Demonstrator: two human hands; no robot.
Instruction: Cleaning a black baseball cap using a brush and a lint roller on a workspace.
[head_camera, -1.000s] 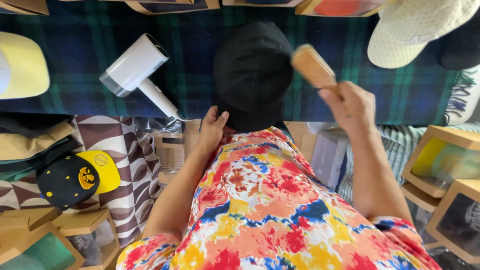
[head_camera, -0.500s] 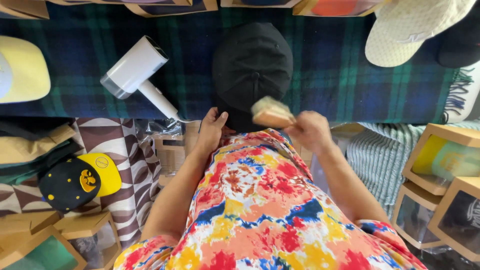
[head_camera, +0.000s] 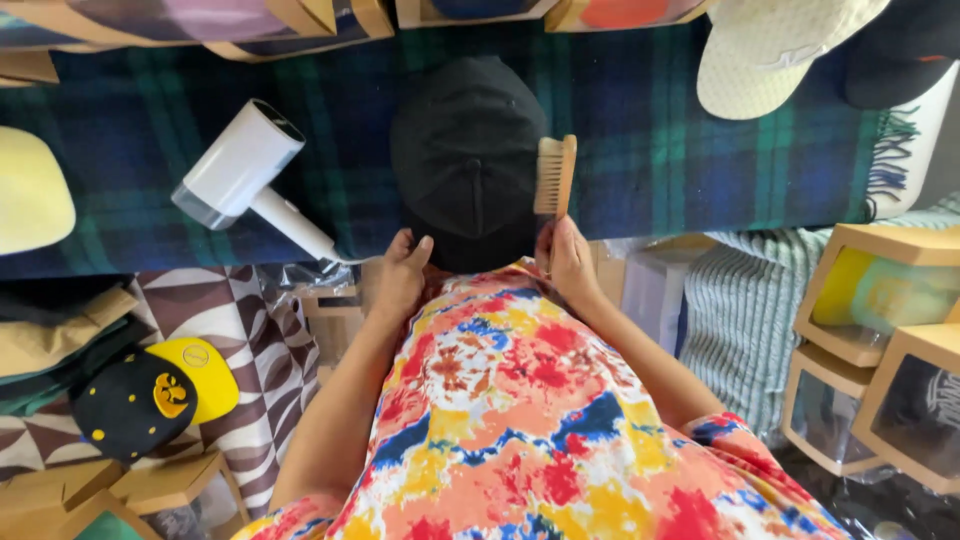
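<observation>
Brush (head_camera: 555, 176) now upright at black cap's (head_camera: 465, 150) right edge, long axis pointing away; right hand (head_camera: 566, 262) fingers clamped on handle. Left hand (head_camera: 402, 275) pinches cap brim at blanket (head_camera: 680, 150) edge.

We see a tabletop (head_camera: 700, 150) under a dark blue-green plaid blanket (head_camera: 120, 160), fringed at its right edge. Below lie a brown-and-white patterned cloth (head_camera: 250, 320), a striped pale-green cloth (head_camera: 730, 320) and cardboard window boxes (head_camera: 880, 300). Daylight falls brightly.
</observation>
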